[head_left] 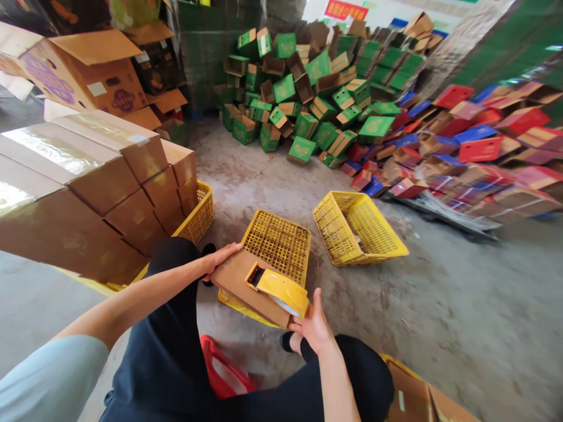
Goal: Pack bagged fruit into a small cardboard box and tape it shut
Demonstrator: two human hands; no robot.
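A small brown cardboard box rests over my knees, above an upturned yellow crate. My left hand lies on the box's far left corner, fingers curled over its edge and holding it. My right hand grips a yellow tape dispenser that presses on the top of the box. I sit on a red stool.
Sealed brown cartons are stacked at the left on a yellow crate. Another yellow crate lies tilted on the concrete floor. Piles of green boxes and red and blue boxes fill the back. An open carton sits at my right.
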